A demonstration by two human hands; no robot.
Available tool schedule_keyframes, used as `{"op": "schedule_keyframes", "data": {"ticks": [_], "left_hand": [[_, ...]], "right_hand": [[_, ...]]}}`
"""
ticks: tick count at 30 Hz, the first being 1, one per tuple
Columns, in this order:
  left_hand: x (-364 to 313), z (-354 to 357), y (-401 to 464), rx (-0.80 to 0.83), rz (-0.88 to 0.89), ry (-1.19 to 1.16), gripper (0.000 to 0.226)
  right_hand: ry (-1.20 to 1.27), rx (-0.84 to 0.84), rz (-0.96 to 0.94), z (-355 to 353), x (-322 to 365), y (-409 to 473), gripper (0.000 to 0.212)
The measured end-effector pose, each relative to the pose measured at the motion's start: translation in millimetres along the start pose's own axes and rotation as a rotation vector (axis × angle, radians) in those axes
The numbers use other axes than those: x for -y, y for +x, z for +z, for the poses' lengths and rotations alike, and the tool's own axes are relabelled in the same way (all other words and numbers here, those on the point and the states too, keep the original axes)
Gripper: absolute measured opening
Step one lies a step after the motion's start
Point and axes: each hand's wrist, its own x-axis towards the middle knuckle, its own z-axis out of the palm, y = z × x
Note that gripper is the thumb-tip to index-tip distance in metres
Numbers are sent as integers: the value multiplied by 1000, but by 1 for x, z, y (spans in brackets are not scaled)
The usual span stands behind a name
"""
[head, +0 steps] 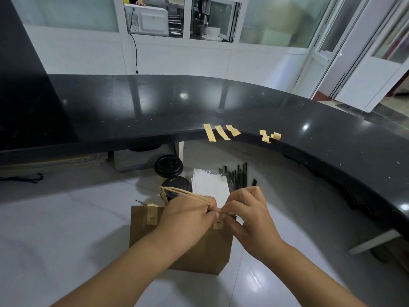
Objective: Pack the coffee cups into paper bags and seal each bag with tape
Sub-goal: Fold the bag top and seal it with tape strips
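Note:
A brown paper bag (199, 251) stands on the white lower counter in front of me, its top edge pressed together. One tan tape strip (152, 216) folds over the top at its left. A second tape strip (218, 224) sits at the right of the top edge, between my hands. My left hand (188, 216) grips the bag's top edge and its paper handles (183, 192). My right hand (245, 211) pinches the top edge at the second strip. Two black-lidded coffee cups (169, 166) (177, 183) stand behind the bag.
Several tan tape strips (219, 132) hang off the inner edge of the curved black counter (332, 134); two curled ones (269, 136) lie further right. White paper bags (210, 185) and black straws (238, 175) lie behind my hands.

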Motion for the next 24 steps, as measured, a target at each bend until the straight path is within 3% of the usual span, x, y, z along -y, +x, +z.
{"op": "schedule_keyframes", "data": {"ticks": [4,8,13,24], "left_hand": [[-1,-3,1,59,-2,22,10],[0,-1,1,77,1,61,52],[0,-1,0,88,-12,87,64],[1,6,3,22,-22,116,54]], "right_hand": [[44,31,42,1,0,0,12],[63,122,100,1,-1,-1,11],[125,163,175,5,0,0,13],[282,270,312,6,-5,0,12]]}}
